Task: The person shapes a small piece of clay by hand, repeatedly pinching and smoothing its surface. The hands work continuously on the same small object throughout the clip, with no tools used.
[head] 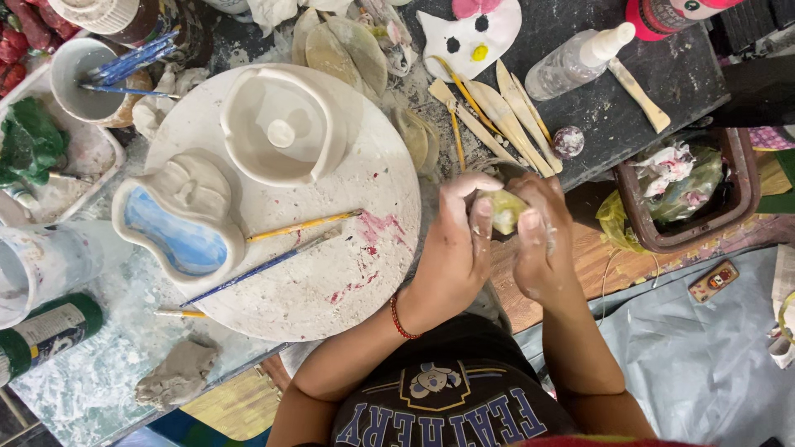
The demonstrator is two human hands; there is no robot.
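1. Both hands meet at the middle of the frame: the left hand (458, 240) and the right hand (540, 240) are pressed together around a small yellowish sponge (506, 210), fingers curled on it from either side; both hands are smeared with pale clay
2. Left of the hands lies a round white board (356, 273), stained with red marks, and it carries two unfired clay dishes
3. Toward the upper part of the board sits a pale rounded clay dish (286, 124) with a small knob in its middle and nothing else inside
4. Lower left on the board, a kidney-shaped clay dish (178, 223) has blue glaze brushed over its floor and a moulded figure at its upper end
5. Two brushes lie on the board between dishes and hands: a yellow-handled brush (302, 225) and a blue-handled brush (257, 269)
6. In the upper left, a white cup (79, 79) holds several blue-handled brushes
7. At the far left edge stands a white jar (33, 269); what it holds cannot be told
8. Above the hands, wooden modelling tools (501, 112) fan out on the dark table, with a clear squeeze bottle (575, 60) beside them
9. At the right, a brown tub (729, 223) holds crumpled wrappers and rags
10. A grey lump of clay (178, 374) rests at the lower left
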